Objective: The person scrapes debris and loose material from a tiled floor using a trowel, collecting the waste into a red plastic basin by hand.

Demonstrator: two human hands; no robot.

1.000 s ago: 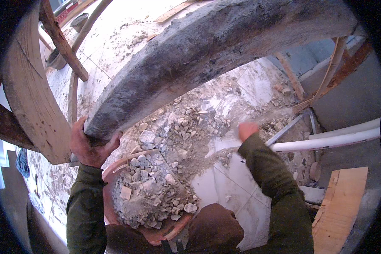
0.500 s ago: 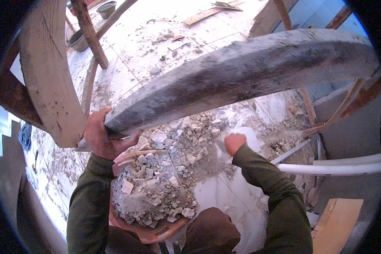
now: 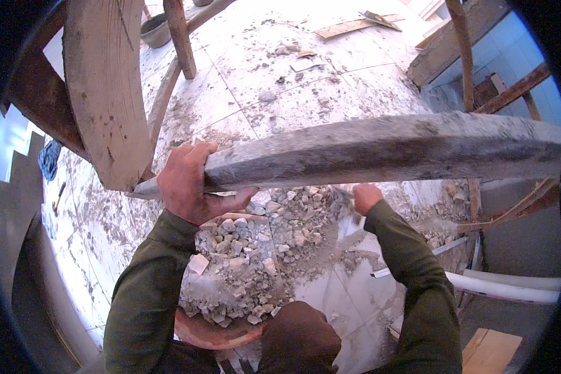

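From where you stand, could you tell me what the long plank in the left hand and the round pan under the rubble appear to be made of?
The plank looks like wood, rough and crusted with grey mortar or cement dust; the left hand grips its end. The round pan looks reddish-brown, perhaps rusted metal or plastic; its smooth curved rim shows below the rubble, which seems to be broken grey concrete or plaster.

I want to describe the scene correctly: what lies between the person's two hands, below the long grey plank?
In the head view, a heap of grey rubble lies between the left hand and right hand, under the plank.

Dusty tiled floor (image 3: 274,81) — rubble heap (image 3: 262,249), scattered scraps (image 3: 305,62), bucket (image 3: 154,30).
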